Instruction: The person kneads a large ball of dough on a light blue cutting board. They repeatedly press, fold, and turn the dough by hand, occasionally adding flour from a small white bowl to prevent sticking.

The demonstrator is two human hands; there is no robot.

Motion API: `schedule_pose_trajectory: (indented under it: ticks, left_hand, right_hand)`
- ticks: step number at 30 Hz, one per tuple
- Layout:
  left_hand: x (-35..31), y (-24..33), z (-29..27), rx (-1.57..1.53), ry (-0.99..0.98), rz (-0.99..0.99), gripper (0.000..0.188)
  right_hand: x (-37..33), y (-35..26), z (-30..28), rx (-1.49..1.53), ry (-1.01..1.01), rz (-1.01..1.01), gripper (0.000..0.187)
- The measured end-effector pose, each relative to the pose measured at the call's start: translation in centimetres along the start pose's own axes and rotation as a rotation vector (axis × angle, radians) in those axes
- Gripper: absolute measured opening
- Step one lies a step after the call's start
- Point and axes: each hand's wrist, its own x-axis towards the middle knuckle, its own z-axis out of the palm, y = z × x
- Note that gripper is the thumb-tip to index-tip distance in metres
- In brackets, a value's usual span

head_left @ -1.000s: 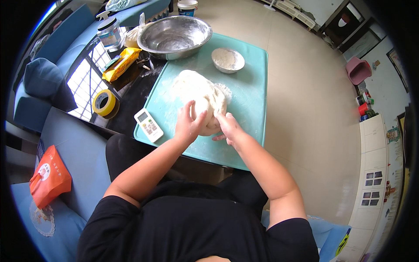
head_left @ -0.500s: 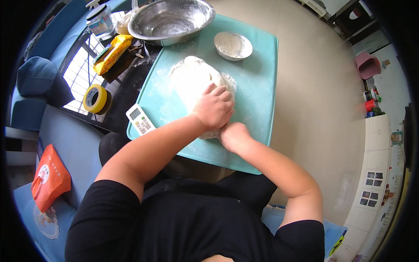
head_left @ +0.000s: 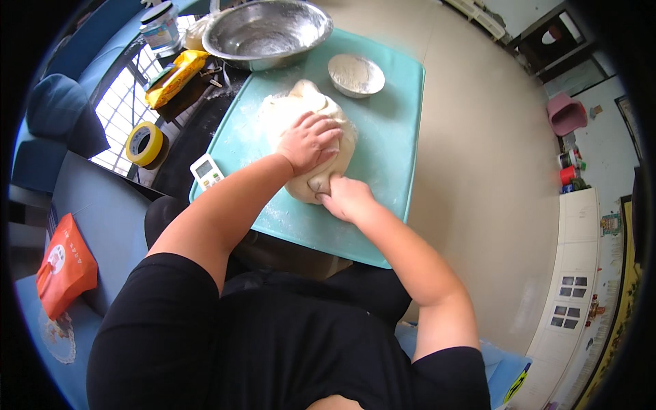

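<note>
A large lump of white dough (head_left: 316, 99) lies on a teal board (head_left: 383, 150), its surface folded and uneven. My left hand (head_left: 309, 143) rests on top of it, with fingers stretched out and slightly apart. At the dough's near right edge, my right hand (head_left: 347, 198) has its fingers curled in and pinches the dough. Part of the dough is hidden under both hands. Beyond it stands a small metal bowl (head_left: 356, 75) with white flour in it. Loose flour dusts the board around the dough.
A big steel bowl (head_left: 266, 31) stands at the far left corner of the board. A white remote control (head_left: 206, 171) lies at the left edge. On the dark table are a yellow tape roll (head_left: 145, 145), a yellow packet (head_left: 176, 78) and a lidded jar (head_left: 160, 31).
My left hand has slid left and away from my right hand over the dough. More of the dough's near right side shows between them. The whole view has shifted slightly.
</note>
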Motion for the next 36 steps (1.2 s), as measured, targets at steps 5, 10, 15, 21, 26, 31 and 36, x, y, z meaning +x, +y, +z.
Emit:
schedule_pose_trajectory:
  ticks: [5,10,15,21,26,31,36]
  left_hand:
    - [-2.6,1.9,-2.7,-0.306,0.1,-0.2,0.046]
    - [-8.6,4.9,-3.7,-0.128,-0.086,-0.177,0.067]
    - [-8.2,3.7,-2.8,-0.069,-0.104,-0.163,0.054]
    - [-5.1,4.6,-11.1,-0.501,-0.086,-0.447,0.021]
    - [-4.1,3.2,-9.7,-0.634,-0.063,-0.754,0.022]
    - [-3.8,4.6,-3.9,-0.084,0.195,-0.761,0.029]
    - [-3.1,2.2,-3.0,-0.029,-0.015,-0.547,0.032]
  right_hand:
    - [-2.8,1.3,1.8,0.31,0.257,0.093,0.06]
    - [-1.1,-0.5,6.1,0.104,0.625,-0.112,0.069]
    - [0.2,-0.6,3.9,0.365,0.583,-0.033,0.042]
    - [-4.1,-2.1,-4.3,0.616,0.442,-0.086,0.031]
    - [-1.3,-3.1,-5.5,0.126,0.597,-0.179,0.034]
    - [6.2,-2.2,-0.8,0.16,0.521,-0.018,0.057]
    - [8.6,-1.8,-0.5,0.058,0.449,-0.009,0.057]
